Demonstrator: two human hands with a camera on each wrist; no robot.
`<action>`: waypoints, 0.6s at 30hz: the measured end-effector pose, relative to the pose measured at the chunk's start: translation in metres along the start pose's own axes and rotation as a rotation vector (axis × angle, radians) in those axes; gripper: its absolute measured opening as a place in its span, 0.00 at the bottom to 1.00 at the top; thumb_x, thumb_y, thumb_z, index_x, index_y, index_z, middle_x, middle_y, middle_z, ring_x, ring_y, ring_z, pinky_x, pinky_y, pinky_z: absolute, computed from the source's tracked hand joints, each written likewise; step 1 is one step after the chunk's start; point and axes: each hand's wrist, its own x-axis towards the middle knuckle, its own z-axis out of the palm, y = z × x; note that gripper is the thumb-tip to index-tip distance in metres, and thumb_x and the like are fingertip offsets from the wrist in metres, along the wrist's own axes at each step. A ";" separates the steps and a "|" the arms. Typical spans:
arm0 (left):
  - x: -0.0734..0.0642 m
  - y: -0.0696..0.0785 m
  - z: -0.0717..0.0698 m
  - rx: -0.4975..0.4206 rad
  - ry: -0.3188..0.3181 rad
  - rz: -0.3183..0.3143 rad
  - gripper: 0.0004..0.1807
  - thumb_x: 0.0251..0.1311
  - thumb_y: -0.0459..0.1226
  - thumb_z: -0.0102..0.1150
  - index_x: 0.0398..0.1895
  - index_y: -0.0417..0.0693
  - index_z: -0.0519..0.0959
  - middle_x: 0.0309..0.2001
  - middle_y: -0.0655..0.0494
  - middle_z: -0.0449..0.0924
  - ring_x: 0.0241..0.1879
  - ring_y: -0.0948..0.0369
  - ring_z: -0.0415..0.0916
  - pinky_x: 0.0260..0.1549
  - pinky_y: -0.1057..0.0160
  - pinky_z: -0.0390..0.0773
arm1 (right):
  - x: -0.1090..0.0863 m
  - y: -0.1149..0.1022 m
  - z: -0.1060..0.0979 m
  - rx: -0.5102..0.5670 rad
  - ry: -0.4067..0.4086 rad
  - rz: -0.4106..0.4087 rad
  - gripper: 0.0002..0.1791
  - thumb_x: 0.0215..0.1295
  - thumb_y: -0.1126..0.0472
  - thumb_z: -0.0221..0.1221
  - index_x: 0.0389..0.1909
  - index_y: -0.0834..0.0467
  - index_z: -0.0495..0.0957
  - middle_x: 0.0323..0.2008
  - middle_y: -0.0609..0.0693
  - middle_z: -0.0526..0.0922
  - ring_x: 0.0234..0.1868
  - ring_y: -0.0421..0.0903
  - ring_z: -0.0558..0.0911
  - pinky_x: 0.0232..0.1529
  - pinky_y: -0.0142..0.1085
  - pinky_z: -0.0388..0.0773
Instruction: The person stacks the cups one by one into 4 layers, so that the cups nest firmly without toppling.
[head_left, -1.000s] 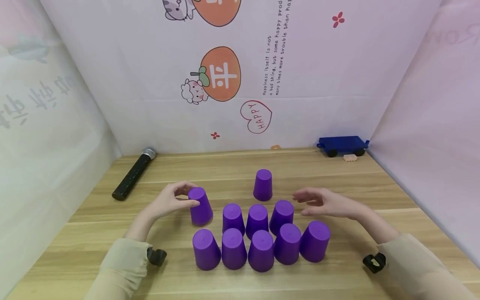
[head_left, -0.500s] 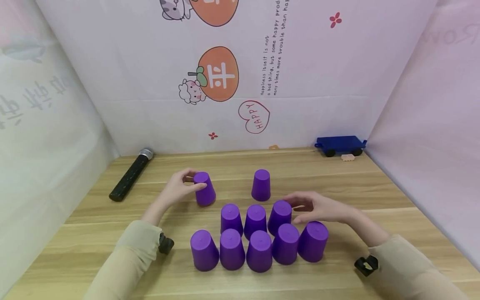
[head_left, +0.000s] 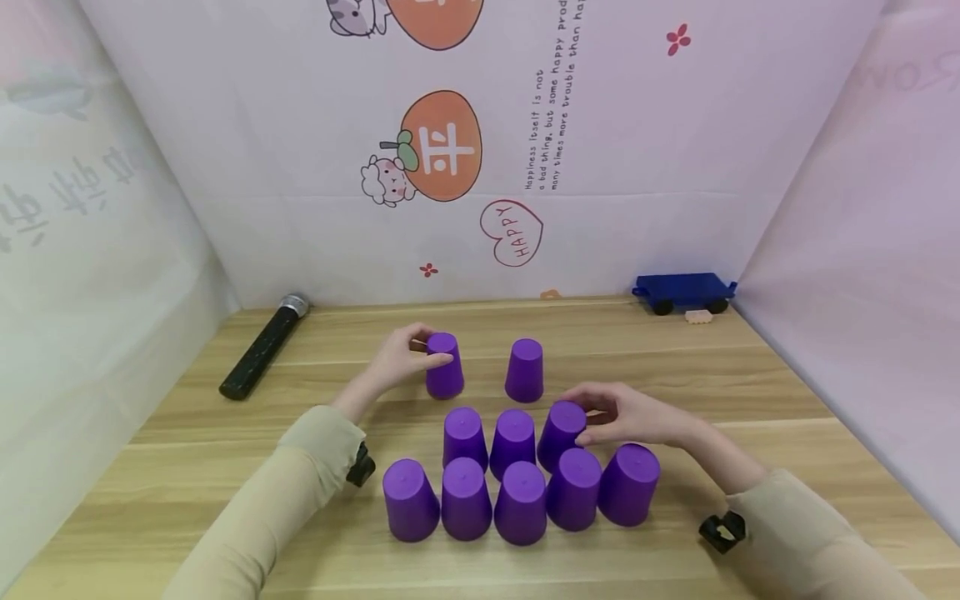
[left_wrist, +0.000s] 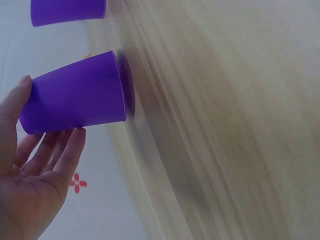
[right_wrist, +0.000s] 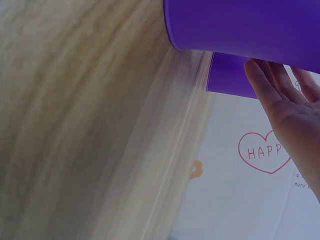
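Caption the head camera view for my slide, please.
Ten upturned purple cups on a wooden table, left hand gripping a back-row cup, right hand curled round a middle-row cup.

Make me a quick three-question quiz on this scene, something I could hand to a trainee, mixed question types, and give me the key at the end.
1. Count: in the head view, how many purple cups form the row lowest in the picture?
2. True or false: the black microphone lies on the left side of the table.
3. Multiple choice: what does the left hand hold? A, the microphone; B, a purple cup; C, nothing.

Key:
1. Five.
2. True.
3. B, a purple cup.
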 end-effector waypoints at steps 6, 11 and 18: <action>0.008 0.010 0.018 -0.021 -0.040 0.047 0.24 0.51 0.40 0.69 0.50 0.38 0.76 0.47 0.42 0.80 0.48 0.49 0.79 0.49 0.58 0.81 | 0.002 0.001 0.002 0.003 0.006 0.006 0.27 0.60 0.62 0.62 0.60 0.62 0.68 0.54 0.59 0.77 0.52 0.35 0.79 0.54 0.30 0.78; 0.013 0.014 0.030 -0.031 -0.065 0.063 0.25 0.49 0.40 0.70 0.50 0.39 0.76 0.47 0.43 0.81 0.48 0.49 0.80 0.49 0.59 0.81 | 0.003 0.001 0.003 -0.003 0.013 0.021 0.27 0.59 0.61 0.63 0.59 0.60 0.68 0.53 0.57 0.78 0.52 0.35 0.79 0.54 0.29 0.78; 0.014 0.021 0.037 0.000 -0.106 0.101 0.25 0.49 0.40 0.70 0.50 0.39 0.76 0.47 0.43 0.81 0.48 0.49 0.79 0.50 0.59 0.81 | 0.002 0.002 0.003 0.005 0.013 0.015 0.27 0.59 0.61 0.63 0.59 0.61 0.68 0.52 0.58 0.78 0.52 0.36 0.79 0.53 0.31 0.79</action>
